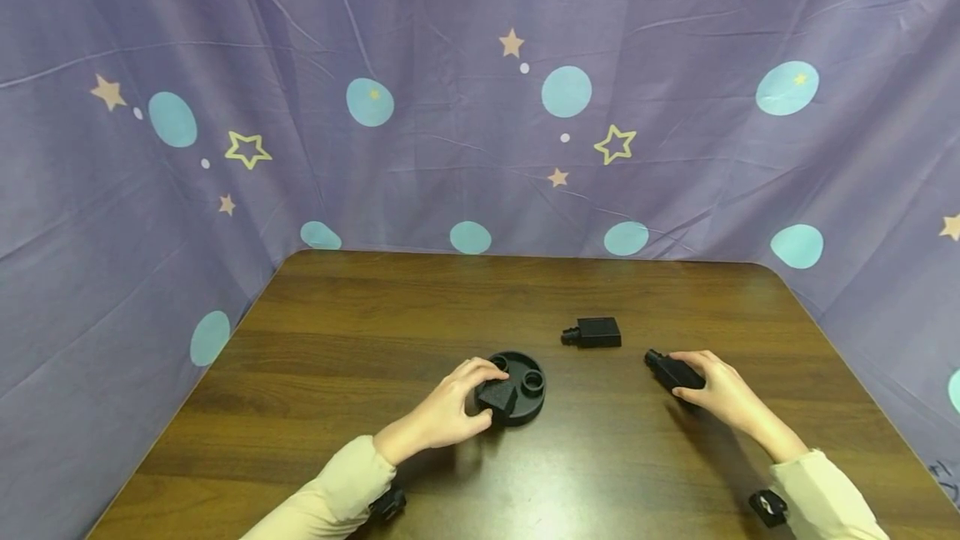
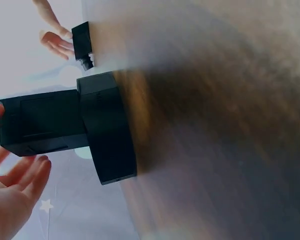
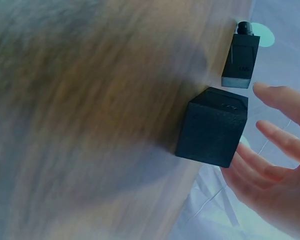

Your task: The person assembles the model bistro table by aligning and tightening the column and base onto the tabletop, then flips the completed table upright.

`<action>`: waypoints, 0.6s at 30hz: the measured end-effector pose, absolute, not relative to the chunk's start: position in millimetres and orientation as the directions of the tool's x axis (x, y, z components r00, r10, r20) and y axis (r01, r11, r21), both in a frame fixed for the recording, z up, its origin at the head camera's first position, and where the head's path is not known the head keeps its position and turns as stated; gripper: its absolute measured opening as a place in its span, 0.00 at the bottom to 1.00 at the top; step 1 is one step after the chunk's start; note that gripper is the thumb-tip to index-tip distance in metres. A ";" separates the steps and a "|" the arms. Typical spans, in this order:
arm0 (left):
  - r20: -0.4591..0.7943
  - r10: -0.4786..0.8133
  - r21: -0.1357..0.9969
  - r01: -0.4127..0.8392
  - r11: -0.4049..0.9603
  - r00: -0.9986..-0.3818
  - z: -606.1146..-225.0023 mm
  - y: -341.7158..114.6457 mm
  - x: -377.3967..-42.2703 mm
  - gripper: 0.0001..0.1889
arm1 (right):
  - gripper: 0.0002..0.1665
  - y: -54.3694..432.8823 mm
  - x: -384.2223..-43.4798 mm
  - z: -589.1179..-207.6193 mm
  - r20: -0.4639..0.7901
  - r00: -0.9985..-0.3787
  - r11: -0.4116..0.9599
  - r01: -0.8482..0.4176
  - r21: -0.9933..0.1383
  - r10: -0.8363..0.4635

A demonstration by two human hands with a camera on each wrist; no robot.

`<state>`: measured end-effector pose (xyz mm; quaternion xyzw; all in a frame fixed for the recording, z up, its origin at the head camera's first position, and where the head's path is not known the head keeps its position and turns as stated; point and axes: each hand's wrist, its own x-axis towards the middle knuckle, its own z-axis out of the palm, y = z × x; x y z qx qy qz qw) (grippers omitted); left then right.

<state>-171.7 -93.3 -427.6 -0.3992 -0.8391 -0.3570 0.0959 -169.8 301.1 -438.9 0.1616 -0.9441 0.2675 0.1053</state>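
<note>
A round black base (image 1: 522, 415) with a raised rim and ring-shaped holders lies on the table. A black box-shaped block (image 2: 45, 120) stands upright in it, its lower end hidden by the rim. My left hand (image 1: 450, 411) grips this block at its top end, thumb on one side and fingers on the other. Farther right, a second black block (image 1: 671, 372) with a threaded neck lies under my right hand (image 1: 723, 390). In the right wrist view, the thumb and a finger show a gap from this block (image 3: 212, 130), while lower fingers overlap its edge.
A third black block (image 1: 598, 332) with a ridged neck lies flat behind, between the base and the right hand. The brown wooden table (image 1: 390, 315) meets a purple curtain (image 1: 450, 173) at its far edge. Black wrist cameras show by both sleeves.
</note>
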 end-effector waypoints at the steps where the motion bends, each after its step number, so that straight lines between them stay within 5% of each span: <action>1: 0.435 0.594 0.532 0.725 0.437 -0.677 -428.3 -93.1 -170.7 0.23 | 0.29 301.6 -169.7 -439.4 0.284 -0.927 0.805 -0.359 -0.473 -0.246; 9: 0.398 0.473 0.596 0.613 0.519 -0.786 -431.4 -85.3 -162.8 0.25 | 0.32 304.1 -169.2 -443.0 0.240 -0.950 0.820 -0.297 -0.490 -0.201; 18: 0.485 0.412 0.583 0.636 0.505 -0.772 -434.2 -85.9 -166.0 0.25 | 0.30 306.5 -168.9 -446.3 0.154 -0.978 0.854 -0.198 -0.481 -0.140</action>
